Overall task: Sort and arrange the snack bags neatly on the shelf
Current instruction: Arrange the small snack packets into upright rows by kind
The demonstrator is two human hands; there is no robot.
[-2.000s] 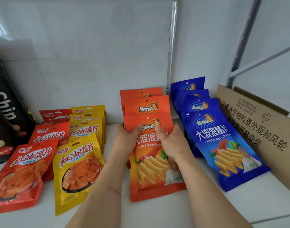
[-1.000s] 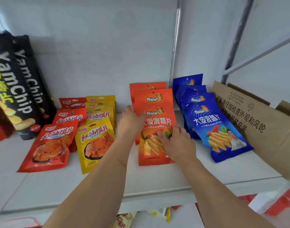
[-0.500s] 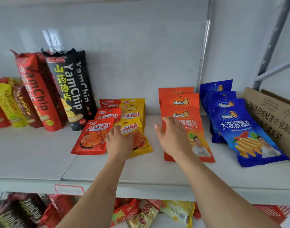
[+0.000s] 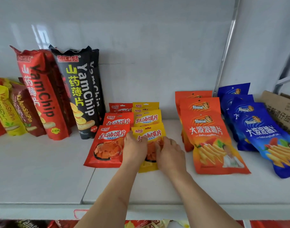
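On the white shelf [image 4: 42,170] lie overlapping rows of small snack bags. The front yellow bag [image 4: 150,134] lies under both my hands. My left hand [image 4: 135,148] rests on its left edge, next to the front red bag [image 4: 108,145]. My right hand [image 4: 169,153] presses on its right side, fingers spread. Whether either hand grips the bag is not visible. To the right lie a row of orange bags [image 4: 211,139] and a row of blue bags [image 4: 262,134].
Tall YamChip bags, red [image 4: 42,94] and black [image 4: 80,92], lean against the back wall at left, with smaller yellow and dark red bags [image 4: 12,111] beside them. A cardboard box [image 4: 282,109] stands at far right. More bags show on the shelf below [image 4: 141,224].
Both hands left the front orange bag and moved left onto the front yellow bag. The view pulled back and panned left, revealing the tall YamChip bags.
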